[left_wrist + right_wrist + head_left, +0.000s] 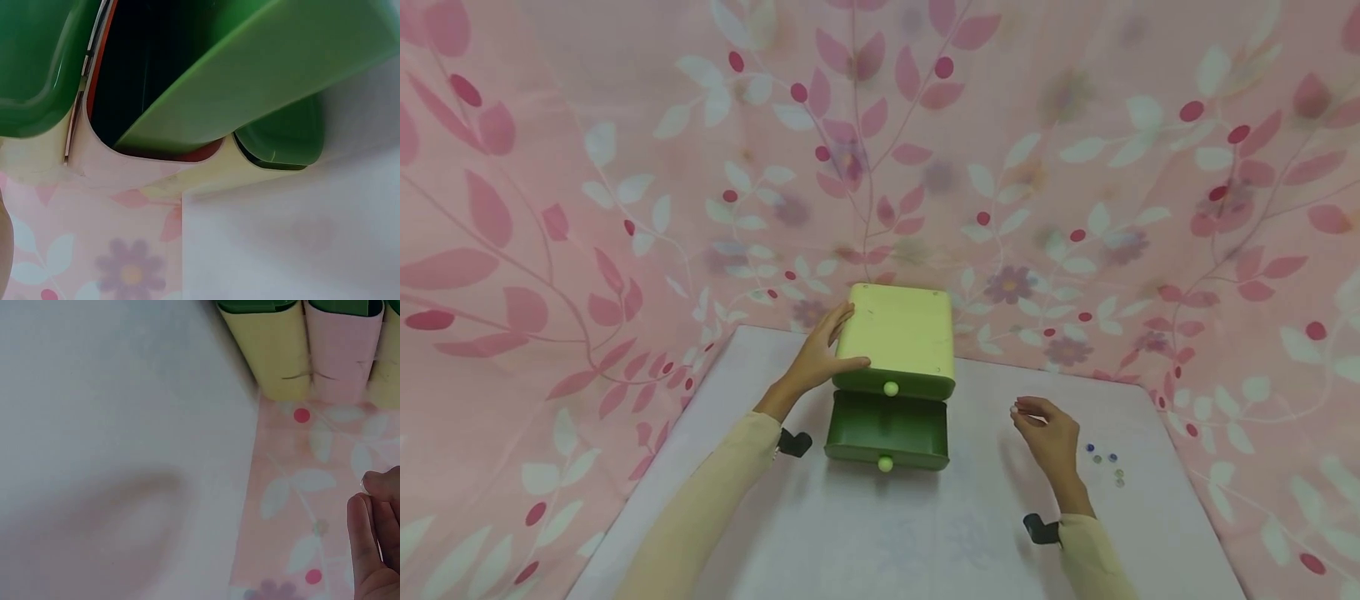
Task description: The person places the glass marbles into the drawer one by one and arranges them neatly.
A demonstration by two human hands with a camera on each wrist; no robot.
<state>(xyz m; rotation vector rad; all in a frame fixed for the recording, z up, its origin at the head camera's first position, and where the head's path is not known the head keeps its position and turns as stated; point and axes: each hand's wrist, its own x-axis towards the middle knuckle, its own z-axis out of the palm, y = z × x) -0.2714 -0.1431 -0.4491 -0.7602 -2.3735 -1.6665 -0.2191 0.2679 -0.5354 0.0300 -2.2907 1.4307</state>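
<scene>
A small drawer cabinet (pixel 897 329) with a pale yellow-green top stands at the back of the table. One green drawer (pixel 917 460) is pulled out below the shut top drawer; the left wrist view shows it coming from the pink middle tier (pixel 137 165). My left hand (pixel 815 360) rests against the cabinet's upper left side, thumb on the top near the front edge. Right of the cabinet, my right hand (pixel 1051 437) is raised above the table. Its thumb and fingertips pinch a small clear marble (pixel 1014 411), mostly covered by the fingers.
Several glass marbles, including a blue marble (pixel 1113 457) and a pale green marble (pixel 1119 472), lie on the white table (pixel 985 492) right of my right hand. Floral pink cloth (pixel 1045 250) hangs behind and at both sides. Black camera mounts (pixel 794 443) sit at both wrists.
</scene>
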